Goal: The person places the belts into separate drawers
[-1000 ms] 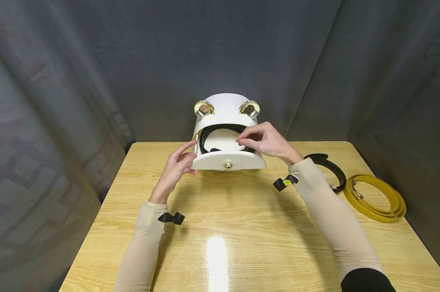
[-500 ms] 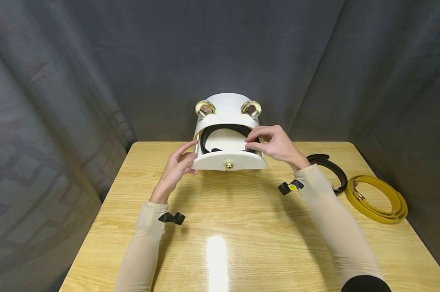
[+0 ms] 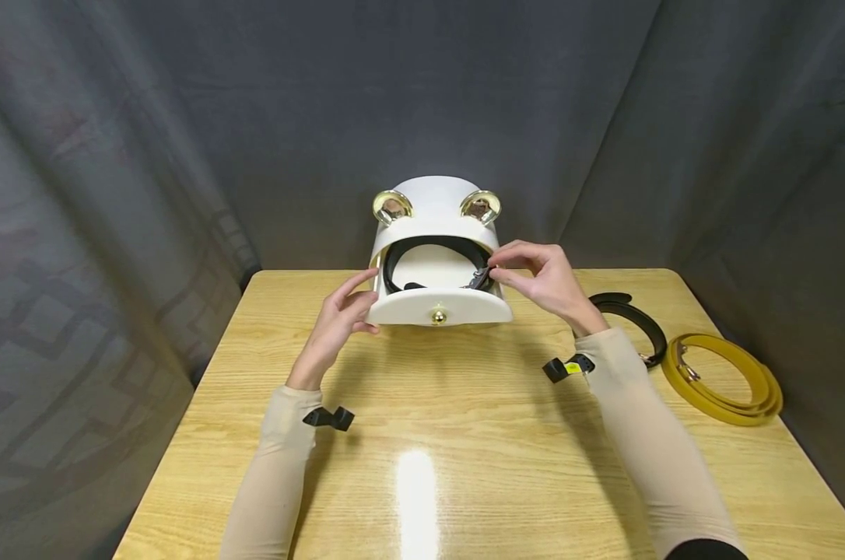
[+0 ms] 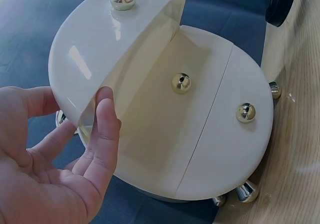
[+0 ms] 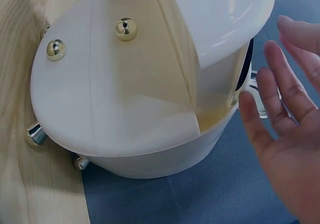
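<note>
A white, rounded small chest of drawers point(image 3: 436, 201) with gold ears stands at the table's back. Its top drawer point(image 3: 401, 309), with a gold knob, is pulled out. Inside lies a coiled black belt point(image 3: 457, 244), its silvery buckle point(image 3: 477, 278) at the right side. My left hand point(image 3: 331, 323) holds the drawer's left corner; in the left wrist view its fingertips point(image 4: 106, 94) reach under the front panel. My right hand point(image 3: 550, 281) is at the drawer's right edge, thumb and index tips beside the buckle. In the right wrist view a gap shows between its spread fingers point(image 5: 287, 81).
On the table's right lie another coiled black belt point(image 3: 646, 323), partly behind the right forearm, and a coiled yellow belt point(image 3: 762, 389). Two lower drawers with gold knobs point(image 4: 181, 83) are shut. A dark curtain point(image 3: 324, 117) hangs behind the table point(image 3: 366, 498).
My right hand has drawn back to the right from over the drawer, uncovering the buckle. My left hand has stayed at the drawer corner.
</note>
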`<state>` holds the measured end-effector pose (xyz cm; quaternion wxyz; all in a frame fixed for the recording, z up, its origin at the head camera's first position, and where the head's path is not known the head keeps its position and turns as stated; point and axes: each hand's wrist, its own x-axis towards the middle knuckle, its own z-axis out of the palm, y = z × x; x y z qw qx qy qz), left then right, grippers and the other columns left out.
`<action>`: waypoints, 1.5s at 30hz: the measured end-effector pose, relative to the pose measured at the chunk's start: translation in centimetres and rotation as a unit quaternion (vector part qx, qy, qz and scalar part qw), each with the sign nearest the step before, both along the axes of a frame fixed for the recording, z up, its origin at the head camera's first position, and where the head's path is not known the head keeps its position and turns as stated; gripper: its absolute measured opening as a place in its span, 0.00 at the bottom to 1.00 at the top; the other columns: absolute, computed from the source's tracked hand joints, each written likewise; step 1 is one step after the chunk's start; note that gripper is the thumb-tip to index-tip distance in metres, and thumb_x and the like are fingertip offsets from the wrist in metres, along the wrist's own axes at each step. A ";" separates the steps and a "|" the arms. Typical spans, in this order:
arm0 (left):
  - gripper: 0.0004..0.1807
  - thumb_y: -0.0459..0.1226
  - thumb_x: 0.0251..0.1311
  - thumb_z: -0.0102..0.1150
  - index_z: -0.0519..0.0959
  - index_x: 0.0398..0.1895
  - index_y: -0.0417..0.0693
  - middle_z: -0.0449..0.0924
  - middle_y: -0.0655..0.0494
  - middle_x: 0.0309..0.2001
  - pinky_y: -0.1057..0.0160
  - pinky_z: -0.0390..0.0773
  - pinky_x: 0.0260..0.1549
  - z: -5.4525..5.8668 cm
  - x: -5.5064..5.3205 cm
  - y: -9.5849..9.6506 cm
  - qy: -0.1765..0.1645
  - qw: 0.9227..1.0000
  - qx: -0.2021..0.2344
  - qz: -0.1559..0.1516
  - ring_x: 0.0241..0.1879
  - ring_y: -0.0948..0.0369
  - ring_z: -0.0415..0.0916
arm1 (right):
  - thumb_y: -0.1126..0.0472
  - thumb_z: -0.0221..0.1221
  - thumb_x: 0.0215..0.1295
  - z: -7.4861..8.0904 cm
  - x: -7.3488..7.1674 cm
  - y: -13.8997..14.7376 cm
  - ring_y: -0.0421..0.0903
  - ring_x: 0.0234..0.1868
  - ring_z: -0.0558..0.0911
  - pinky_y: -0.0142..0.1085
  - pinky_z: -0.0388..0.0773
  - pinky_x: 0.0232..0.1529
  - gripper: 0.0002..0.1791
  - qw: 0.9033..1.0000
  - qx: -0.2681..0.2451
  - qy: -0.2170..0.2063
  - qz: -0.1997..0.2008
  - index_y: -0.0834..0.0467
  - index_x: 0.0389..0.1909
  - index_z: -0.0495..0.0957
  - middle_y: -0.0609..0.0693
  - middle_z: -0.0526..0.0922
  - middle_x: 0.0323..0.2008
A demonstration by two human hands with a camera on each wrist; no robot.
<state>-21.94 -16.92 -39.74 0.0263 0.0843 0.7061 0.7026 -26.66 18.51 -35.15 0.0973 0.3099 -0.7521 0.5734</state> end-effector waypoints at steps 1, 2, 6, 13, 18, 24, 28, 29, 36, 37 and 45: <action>0.28 0.39 0.80 0.54 0.68 0.81 0.51 0.82 0.49 0.55 0.65 0.89 0.35 0.0 0.0 0.0 0.000 1.000 -0.001 0.000 0.38 0.64 0.82 | 0.78 0.68 0.63 -0.1 0.1 0.1 0.38 0.45 0.87 0.27 0.83 0.55 0.10 1.000 0.001 -0.001 -0.004 0.69 0.44 0.88 0.53 0.90 0.43; 0.28 0.39 0.80 0.54 0.68 0.81 0.52 0.82 0.47 0.57 0.65 0.89 0.36 0.0 0.0 0.0 -0.001 1.000 -0.003 0.001 0.38 0.64 0.82 | 0.77 0.68 0.63 -0.2 0.1 0.2 0.38 0.44 0.87 0.27 0.83 0.54 0.10 1.000 0.004 -0.001 -0.010 0.69 0.45 0.88 0.51 0.90 0.43; 0.28 0.39 0.80 0.54 0.69 0.80 0.53 0.76 0.39 0.66 0.65 0.89 0.37 0.1 0.0 -0.1 0.005 1.000 -0.025 0.006 0.41 0.63 0.83 | 0.77 0.68 0.64 -0.6 0.4 0.6 0.38 0.42 0.86 0.25 0.82 0.51 0.10 1.000 0.002 0.000 -0.024 0.70 0.45 0.87 0.47 0.91 0.42; 0.28 0.39 0.79 0.54 0.70 0.80 0.52 0.70 0.39 0.75 0.66 0.89 0.37 0.4 0.0 -0.1 0.009 0.998 -0.053 0.012 0.43 0.62 0.85 | 0.76 0.67 0.65 -1.3 0.8 0.8 0.39 0.43 0.86 0.27 0.83 0.49 0.09 1.000 0.003 -0.012 -0.023 0.70 0.45 0.88 0.48 0.91 0.42; 0.28 0.39 0.79 0.54 0.70 0.79 0.51 0.71 0.38 0.74 0.66 0.89 0.37 0.4 0.0 0.0 0.012 0.999 -0.052 0.011 0.42 0.62 0.84 | 0.73 0.67 0.67 -1.6 1.0 1.1 0.38 0.46 0.86 0.28 0.83 0.50 0.09 0.999 0.019 -0.025 -0.033 0.68 0.46 0.88 0.57 0.90 0.45; 0.28 0.39 0.79 0.54 0.69 0.79 0.50 0.71 0.38 0.74 0.66 0.89 0.36 0.5 0.2 0.1 0.019 0.998 -0.055 0.010 0.44 0.62 0.84 | 0.72 0.69 0.66 -1.5 1.4 0.9 0.38 0.46 0.85 0.27 0.83 0.48 0.08 0.998 0.022 -0.031 -0.053 0.65 0.45 0.89 0.56 0.90 0.45; 0.28 0.38 0.79 0.54 0.69 0.79 0.49 0.70 0.37 0.74 0.66 0.89 0.36 0.6 0.2 0.2 0.023 0.998 -0.052 0.008 0.43 0.62 0.84 | 0.72 0.71 0.65 -1.5 1.6 0.4 0.37 0.41 0.84 0.27 0.82 0.44 0.08 0.997 0.025 -0.013 -0.068 0.66 0.44 0.89 0.53 0.90 0.42; 0.28 0.38 0.79 0.54 0.69 0.79 0.49 0.70 0.37 0.74 0.66 0.89 0.36 0.6 0.2 0.2 0.022 0.998 -0.051 0.007 0.43 0.62 0.84 | 0.72 0.71 0.64 -1.5 1.6 0.3 0.37 0.40 0.83 0.27 0.82 0.44 0.08 0.997 0.026 -0.007 -0.070 0.66 0.44 0.90 0.54 0.90 0.41; 0.27 0.38 0.80 0.54 0.69 0.79 0.49 0.70 0.38 0.74 0.66 0.89 0.36 0.7 0.3 0.2 0.018 0.998 -0.055 0.009 0.45 0.61 0.84 | 0.71 0.73 0.63 -1.5 1.6 -0.5 0.36 0.38 0.82 0.26 0.82 0.41 0.06 0.996 0.032 0.004 -0.082 0.64 0.41 0.91 0.51 0.88 0.38; 0.27 0.38 0.80 0.54 0.69 0.79 0.49 0.71 0.38 0.74 0.66 0.89 0.36 0.7 0.2 0.2 0.017 0.998 -0.056 0.009 0.46 0.60 0.84 | 0.71 0.73 0.63 -1.5 1.6 -0.5 0.36 0.38 0.82 0.26 0.82 0.41 0.06 0.996 0.033 0.003 -0.083 0.64 0.41 0.91 0.48 0.88 0.38; 0.27 0.38 0.80 0.54 0.69 0.79 0.49 0.71 0.38 0.73 0.66 0.89 0.36 0.7 0.1 0.2 0.017 0.998 -0.057 0.009 0.47 0.59 0.83 | 0.67 0.75 0.62 -1.3 1.7 -1.1 0.36 0.39 0.81 0.27 0.81 0.41 0.06 0.994 0.048 -0.004 -0.097 0.61 0.40 0.92 0.56 0.88 0.37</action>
